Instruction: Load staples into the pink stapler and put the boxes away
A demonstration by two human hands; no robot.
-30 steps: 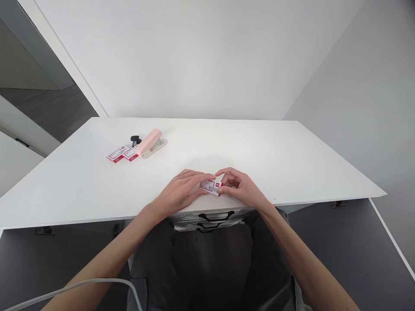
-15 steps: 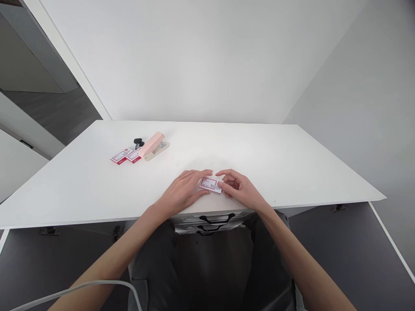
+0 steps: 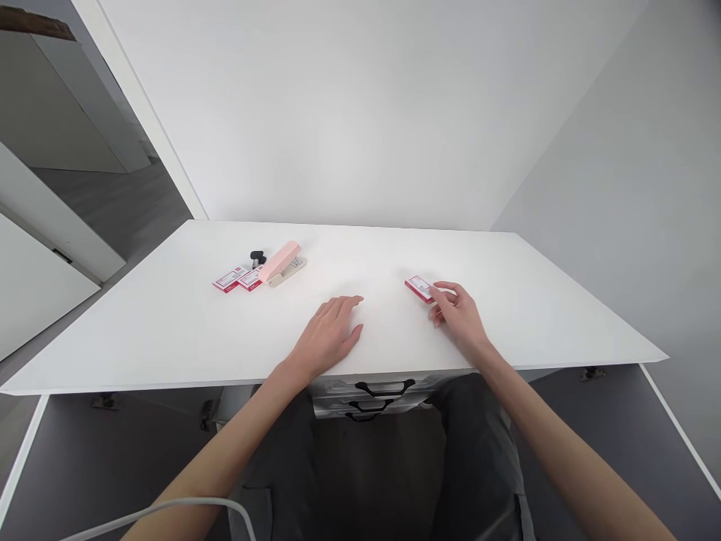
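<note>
My right hand [image 3: 457, 309] pinches the right end of a small flat red-and-white box [image 3: 420, 287] between thumb and fingers. The box's label faces up and its red side shows at the front; my fingertips hide its right end. Resting palm down on the white table, my left hand [image 3: 330, 334] holds nothing, with its thumb apart from the stretched fingers. Farther back on the left lies a pink and cream stapler [image 3: 280, 263]. Two similar boxes, one at the far left [image 3: 228, 280] and one [image 3: 251, 279] touching or close to the stapler, lie beside it.
Behind the stapler is a small black object [image 3: 257, 258], perhaps a staple remover. The white table [image 3: 360, 255] meets a wall at the back. Below its front edge are drawers with black handles [image 3: 384, 388]. A white cable [image 3: 163, 505] crosses my left forearm.
My right hand has carried the box away to the right and back, out from between my hands. My left hand has let go and stays near the front edge. The view has shifted slightly.
</note>
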